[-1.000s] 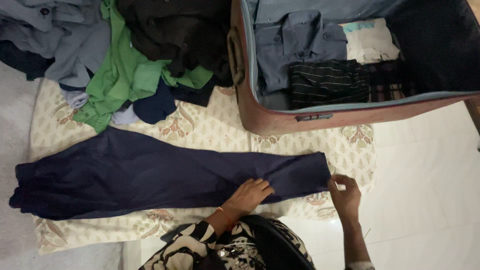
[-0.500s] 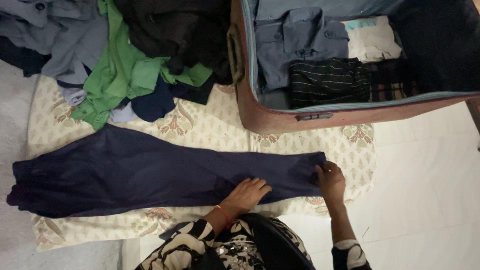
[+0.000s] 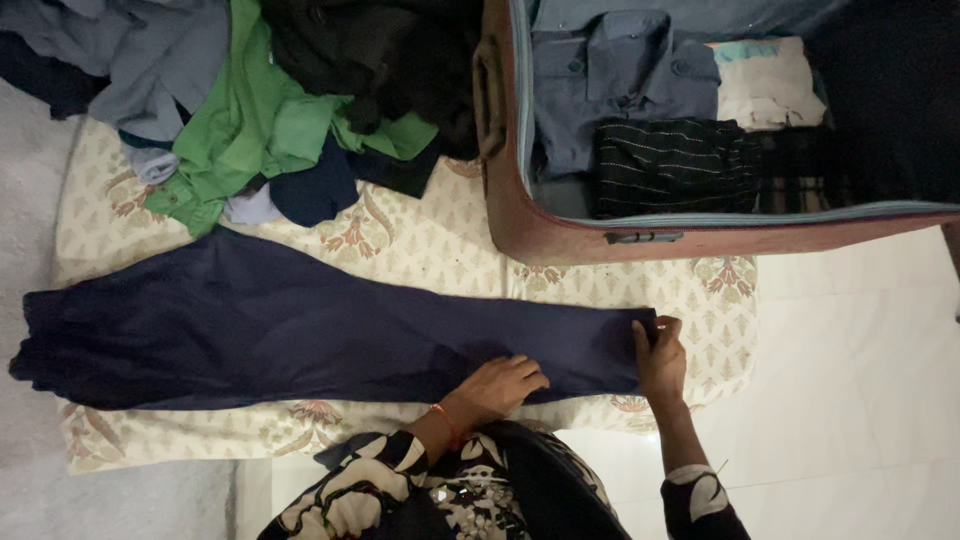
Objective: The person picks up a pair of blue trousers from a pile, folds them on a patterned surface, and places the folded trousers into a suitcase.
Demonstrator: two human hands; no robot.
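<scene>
We are working on the navy trousers (image 3: 300, 335), which are lying flat and lengthwise across the patterned cream sheet (image 3: 430, 250), waist end far to our left, leg end to our right. Our left hand (image 3: 497, 387) is resting palm-down on the lower edge of the leg, fingers together and flat, apparently pinning the cloth so it does not slide. Our right hand (image 3: 660, 355) is at the cuff end, fingers closing on the edge of the fabric with the thumb on top; it looks like a pinch grip, suited to pulling the leg taut or lifting it.

Just beyond the trousers, past a strip of bare sheet, the open reddish suitcase (image 3: 560, 235) is sitting with folded things packed side by side: a grey-blue shirt (image 3: 610, 80), a dark striped garment (image 3: 670, 165), and a pale folded cloth (image 3: 765, 85). To the upper left, an unsorted heap is spilling over the sheet, with a green shirt (image 3: 250, 130) lying among grey and black clothes. The white tiled floor (image 3: 850, 400) is showing to our right.
</scene>
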